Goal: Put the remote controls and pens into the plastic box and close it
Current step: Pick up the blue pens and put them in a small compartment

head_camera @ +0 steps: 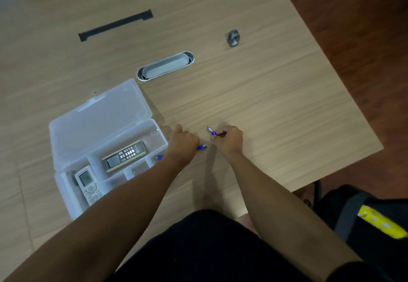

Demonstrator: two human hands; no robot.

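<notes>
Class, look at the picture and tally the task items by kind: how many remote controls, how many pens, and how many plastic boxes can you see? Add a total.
Remote controls: 2, the white one and the dark one, both in the box.
Pens: 2, a blue one under the left hand and a blue one in the right hand.
Plastic boxes: 1, open.
Total: 5

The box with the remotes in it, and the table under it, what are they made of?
The box looks like thin, cloudy see-through plastic: the table's grain shows faintly through its open lid, and its edges look smooth and moulded. The table looks like wood, pale and matte, with long straight grain lines; it could be a printed wood-look layer over board, which the picture cannot settle.
</notes>
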